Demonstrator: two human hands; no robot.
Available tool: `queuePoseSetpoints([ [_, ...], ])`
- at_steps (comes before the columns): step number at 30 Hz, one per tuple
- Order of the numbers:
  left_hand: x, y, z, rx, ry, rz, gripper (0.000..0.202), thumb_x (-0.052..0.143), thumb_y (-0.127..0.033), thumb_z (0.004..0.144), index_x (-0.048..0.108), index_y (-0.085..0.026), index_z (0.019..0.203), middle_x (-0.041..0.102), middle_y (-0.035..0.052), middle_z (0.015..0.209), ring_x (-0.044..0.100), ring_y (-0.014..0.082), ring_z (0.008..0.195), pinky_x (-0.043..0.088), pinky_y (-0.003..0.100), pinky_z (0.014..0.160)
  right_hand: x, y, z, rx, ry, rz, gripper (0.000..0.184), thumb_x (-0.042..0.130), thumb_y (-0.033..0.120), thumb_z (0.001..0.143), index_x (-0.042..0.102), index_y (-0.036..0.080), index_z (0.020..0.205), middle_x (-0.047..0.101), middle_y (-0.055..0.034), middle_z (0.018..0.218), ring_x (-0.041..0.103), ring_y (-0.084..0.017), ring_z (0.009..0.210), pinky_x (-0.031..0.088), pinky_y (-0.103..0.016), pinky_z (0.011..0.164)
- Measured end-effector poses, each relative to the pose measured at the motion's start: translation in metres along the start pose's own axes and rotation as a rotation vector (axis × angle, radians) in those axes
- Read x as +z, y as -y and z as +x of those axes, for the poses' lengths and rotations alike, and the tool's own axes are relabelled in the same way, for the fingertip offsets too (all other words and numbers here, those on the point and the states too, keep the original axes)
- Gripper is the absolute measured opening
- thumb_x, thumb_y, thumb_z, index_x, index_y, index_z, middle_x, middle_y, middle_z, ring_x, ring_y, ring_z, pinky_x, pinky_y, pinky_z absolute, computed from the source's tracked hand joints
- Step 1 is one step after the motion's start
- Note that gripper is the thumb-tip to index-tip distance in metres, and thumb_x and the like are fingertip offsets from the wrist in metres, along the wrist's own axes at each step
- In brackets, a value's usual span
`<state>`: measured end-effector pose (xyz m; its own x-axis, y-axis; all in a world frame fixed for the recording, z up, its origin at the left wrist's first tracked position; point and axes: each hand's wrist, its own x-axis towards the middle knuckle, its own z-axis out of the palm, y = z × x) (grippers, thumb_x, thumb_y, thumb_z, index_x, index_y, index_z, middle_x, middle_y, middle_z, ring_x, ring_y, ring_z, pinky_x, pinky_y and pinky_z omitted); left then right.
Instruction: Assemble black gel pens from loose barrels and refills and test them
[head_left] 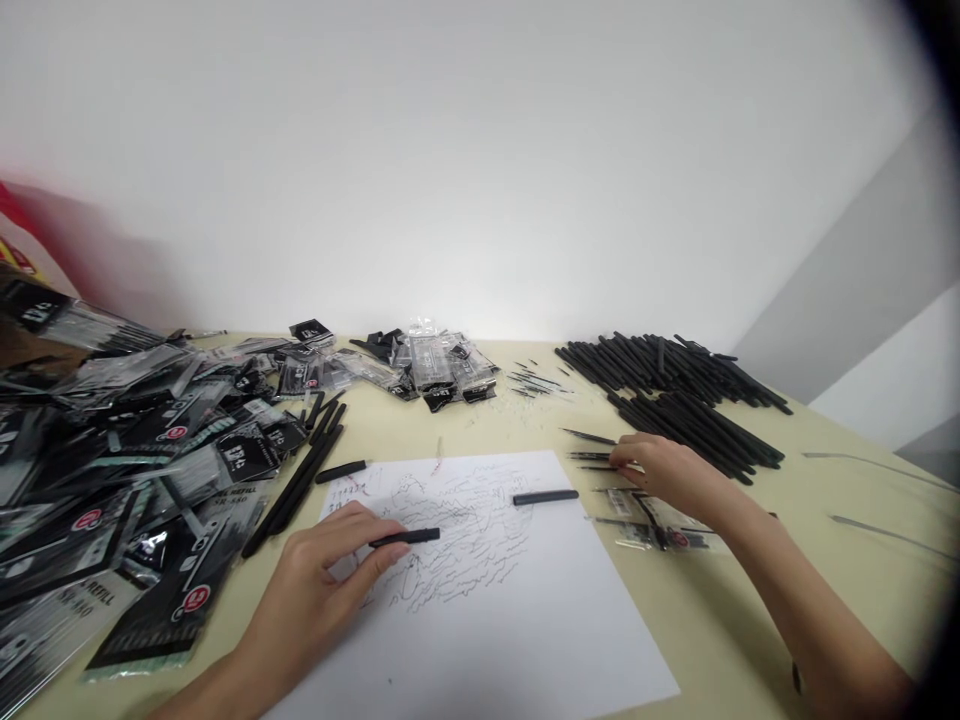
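My left hand (337, 555) pinches a short black pen barrel (420, 537) between thumb and fingers, above a white sheet of paper (585, 620) covered with scribbled lines. A black pen cap (546, 497) rests near the sheet's right edge, and another black pen piece (341, 471) lies at its upper left corner. Right of the paper, my right hand (660, 465) reaches down with its fingertips together on thin pen refills (589, 455); exactly how many it grips is hidden. Just below that hand lies a clear refill packet (660, 525).
Refill packets (180, 560) are heaped on the left, beside long black barrels (300, 480). More packets (442, 365) lie at the back, near small loose tips (536, 380). Black pen barrels (667, 370) are piled at back right. A white wall (480, 170) bounds the table.
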<state>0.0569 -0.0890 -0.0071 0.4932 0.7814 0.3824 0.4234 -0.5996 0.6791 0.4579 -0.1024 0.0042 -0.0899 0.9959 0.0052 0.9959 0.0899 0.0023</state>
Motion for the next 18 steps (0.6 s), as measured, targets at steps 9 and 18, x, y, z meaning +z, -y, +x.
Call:
queuePoseSetpoints([
  [9, 0.000, 0.002, 0.000, -0.012, 0.017, -0.010, 0.013, 0.056, -0.026, 0.082, 0.068, -0.021, 0.086, 0.065, 0.0022, 0.075, 0.059, 0.0152, 0.072, 0.047, 0.024, 0.063, -0.004, 0.009, 0.000, -0.045, -0.059, -0.026, 0.012, 0.048, 0.013, 0.076, 0.056, 0.020, 0.070, 0.059, -0.0041, 0.077, 0.056, -0.017, 0.064, 0.035, -0.024, 0.051],
  [18, 0.000, 0.002, 0.001, -0.003, 0.006, -0.015, 0.013, 0.057, -0.025, 0.081, 0.068, -0.020, 0.088, 0.066, 0.0023, 0.075, 0.058, 0.0152, 0.072, 0.047, 0.024, 0.064, -0.007, 0.080, -0.005, -0.355, -0.405, 0.271, 0.018, 0.038, 0.019, 0.090, 0.052, 0.017, 0.101, 0.057, -0.0091, 0.094, 0.057, -0.017, 0.075, 0.043, -0.027, 0.064],
])
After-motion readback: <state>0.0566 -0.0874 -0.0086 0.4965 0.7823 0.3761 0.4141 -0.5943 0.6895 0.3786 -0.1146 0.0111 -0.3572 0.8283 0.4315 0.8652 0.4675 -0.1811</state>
